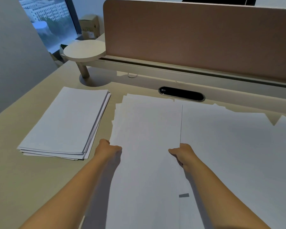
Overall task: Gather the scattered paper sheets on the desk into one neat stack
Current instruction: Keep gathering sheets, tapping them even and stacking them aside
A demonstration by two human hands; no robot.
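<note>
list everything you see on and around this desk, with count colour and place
paper stack: one, white, desk's left side
held sheets: a few, white, centre, gripped at both side edges
loose sheets: several, white, spread over the right side
desk: one, beige
divider panel: one, brown, along the far edge
cable port: one, black oval, far centre
round shelf: one, cream, far left on a post
cardboard box: one, tan, by the window
left hand: grips left edge
right hand: grips right edge
</note>
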